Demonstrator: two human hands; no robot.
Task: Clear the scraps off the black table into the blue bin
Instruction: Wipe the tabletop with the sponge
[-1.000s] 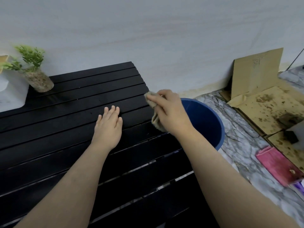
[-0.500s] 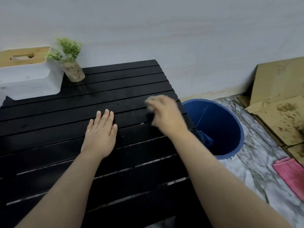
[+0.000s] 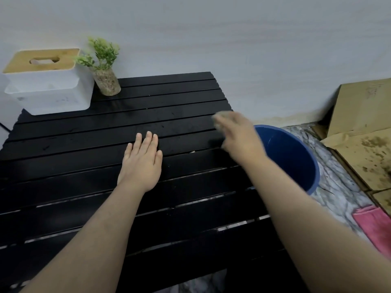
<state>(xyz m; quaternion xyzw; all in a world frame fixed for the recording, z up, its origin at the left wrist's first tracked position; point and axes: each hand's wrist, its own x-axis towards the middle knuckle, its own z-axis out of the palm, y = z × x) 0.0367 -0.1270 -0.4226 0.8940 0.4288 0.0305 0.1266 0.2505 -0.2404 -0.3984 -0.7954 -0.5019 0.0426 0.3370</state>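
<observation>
Left hand lies flat, palm down on the black slatted table, fingers straight and close together, holding nothing. Right hand is motion-blurred at the table's right edge, next to the bin; fingers look curled around a greyish-beige wad, probably a cloth, poking out at the fingertips. Blur hides the exact grip and whether the hand touches the slats

Blue bin sits on the floor just beside the table's right edge, partly behind the right forearm; its inside is too dark to make out. One small pale scrap sits in a slat gap between the two hands; a few tiny specks dot the slats further back, too small to identify

Table is dark slats with gaps, pale floor visible through the nearer gaps. At the back-left corner: white tissue box with a wooden lid, and just beside it a small green plant in a pebble-filled glass. Plain pale wall behind. Floor to the right is marbled grey, with stained flattened cardboard against the wall and a pink cloth at the frame's right edge
</observation>
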